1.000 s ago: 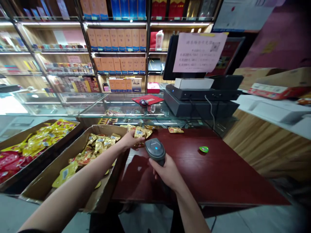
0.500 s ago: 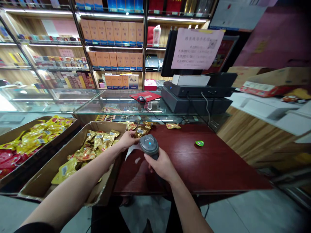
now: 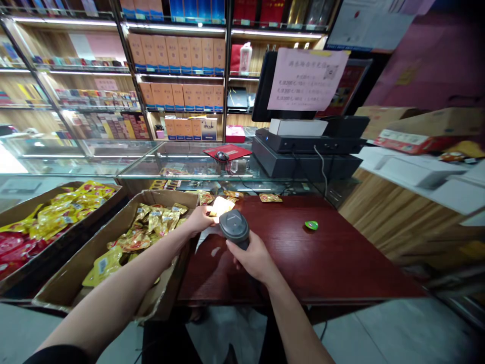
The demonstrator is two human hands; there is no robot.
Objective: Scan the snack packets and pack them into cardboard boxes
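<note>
My right hand (image 3: 253, 257) is wrapped round the handle of a dark grey barcode scanner (image 3: 234, 225), held above the red-brown tabletop (image 3: 295, 258). Just beyond the scanner's head, my left hand (image 3: 200, 220) pinches a small gold snack packet (image 3: 222, 206), lit bright by the scanner's light. Below my left forearm stands an open cardboard box (image 3: 171, 283) with several gold packets (image 3: 161, 218) and a yellow packet (image 3: 104, 265) in it. More gold packets lie behind my left hand, such as one snack packet (image 3: 205, 197) near the box's corner.
Farther left is another box (image 3: 117, 191) of yellow and red packets. A gold packet (image 3: 270, 197) and a small green item (image 3: 311, 225) lie on the table. Behind are a glass counter (image 3: 182, 164), a mouse (image 3: 222, 155) and a monitor (image 3: 263, 86). White boxes (image 3: 420, 174) stand right.
The packet in my left hand is now brightly lit, and the blue light on top of the scanner no longer shows. Both hands have barely moved.
</note>
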